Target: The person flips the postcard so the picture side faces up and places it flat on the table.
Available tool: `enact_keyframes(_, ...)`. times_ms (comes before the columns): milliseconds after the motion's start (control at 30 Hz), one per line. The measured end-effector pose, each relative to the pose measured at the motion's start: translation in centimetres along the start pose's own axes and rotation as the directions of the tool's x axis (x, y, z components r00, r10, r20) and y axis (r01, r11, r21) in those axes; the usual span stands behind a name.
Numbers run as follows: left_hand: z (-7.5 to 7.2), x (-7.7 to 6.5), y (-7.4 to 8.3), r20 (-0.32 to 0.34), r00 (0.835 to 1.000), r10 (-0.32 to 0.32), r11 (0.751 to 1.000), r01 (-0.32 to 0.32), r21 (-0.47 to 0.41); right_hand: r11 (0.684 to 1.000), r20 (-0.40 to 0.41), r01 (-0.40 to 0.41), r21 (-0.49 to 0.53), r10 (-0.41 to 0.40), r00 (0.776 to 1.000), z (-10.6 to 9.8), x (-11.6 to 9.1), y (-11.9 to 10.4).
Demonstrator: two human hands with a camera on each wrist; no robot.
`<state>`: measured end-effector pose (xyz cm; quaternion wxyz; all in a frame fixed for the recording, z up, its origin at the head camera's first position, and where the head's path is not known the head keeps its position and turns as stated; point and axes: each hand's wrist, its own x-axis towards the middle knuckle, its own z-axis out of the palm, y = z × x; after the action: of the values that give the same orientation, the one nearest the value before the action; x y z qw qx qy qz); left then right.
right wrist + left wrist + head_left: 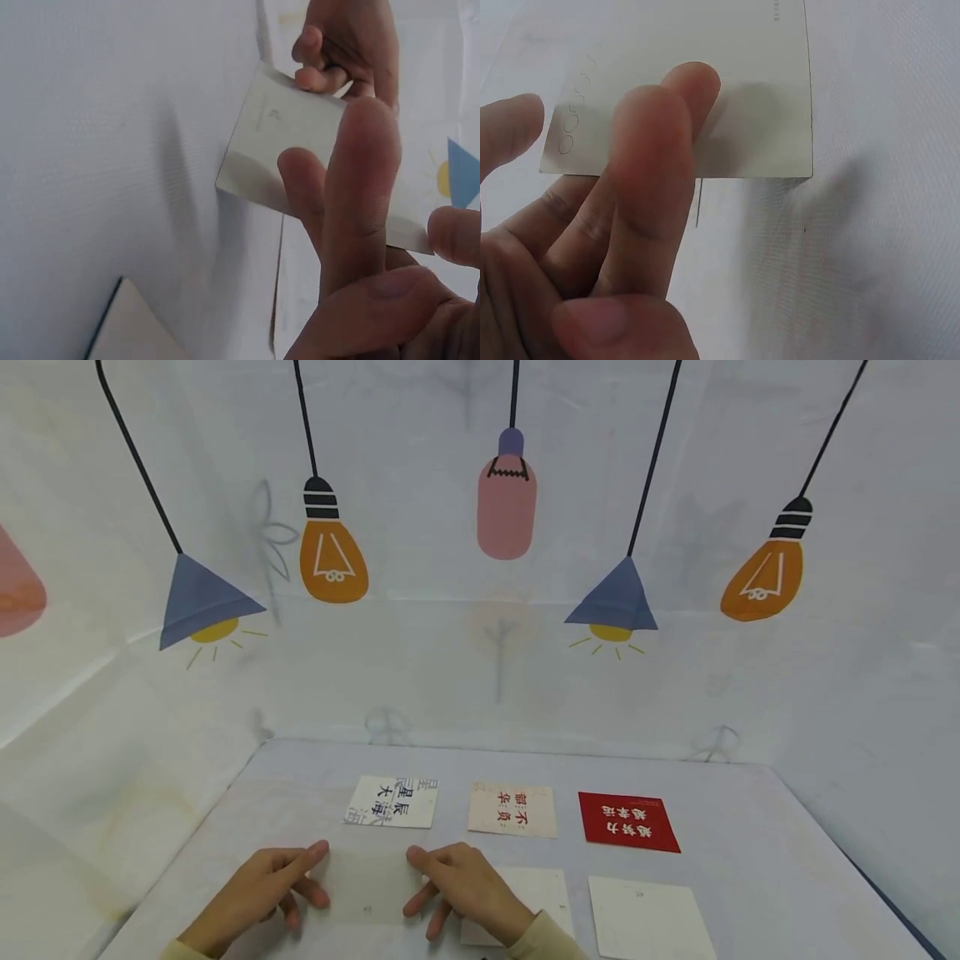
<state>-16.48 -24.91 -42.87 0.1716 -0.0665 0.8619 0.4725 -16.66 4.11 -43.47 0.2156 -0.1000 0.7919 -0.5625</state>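
Observation:
Between my two hands is a pale square card (360,887), its plain side with a small print mark facing up. My left hand (273,883) grips its left edge, some fingers over the near face and others behind it in the left wrist view, where curly marks run along the card (765,60). On the opposite edge my right hand (467,887) holds it with thumb and fingers. The right wrist view has the card (259,142) tilted, raised above the white surface, with both hands on it.
Across the back of the white table (300,760) lie a white card with dark lettering (393,802), a cream card with red lettering (512,810) and a red card (628,822). Two plain white cards lie nearer, one (551,893) partly under my right arm, the other (648,918) right of it.

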Motion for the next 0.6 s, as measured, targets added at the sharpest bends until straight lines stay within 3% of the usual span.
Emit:
enact_keyframes(167,-0.2,-0.3,0.0,-0.021,1.0,0.008,1.0,-0.007,0.026,1.0,0.0,0.01,-0.021,-0.01,1.0,0.0,-0.4,-0.3)
enact_keyframes(600,-0.7,-1.5,0.2,0.024,0.997,0.08,0.994,-0.081,0.077,0.992,0.015,0.053,-0.11,-0.052,0.999,-0.6,-1.0,-0.8)
